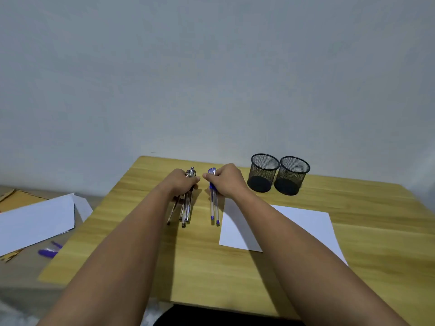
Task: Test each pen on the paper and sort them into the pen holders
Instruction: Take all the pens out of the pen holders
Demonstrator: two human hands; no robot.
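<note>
My left hand is closed around a bundle of several clear and dark pens, their tips pointing toward me over the wooden table. My right hand grips two blue-capped pens just to the right of that bundle. A white sheet of paper lies flat to the right, partly under my right forearm. Two black mesh pen holders stand side by side behind the paper; no pens show inside them.
Left of the table, on a lower surface, lie white sheets, a purple object and brown cardboard pieces. A pale wall rises right behind the table's far edge.
</note>
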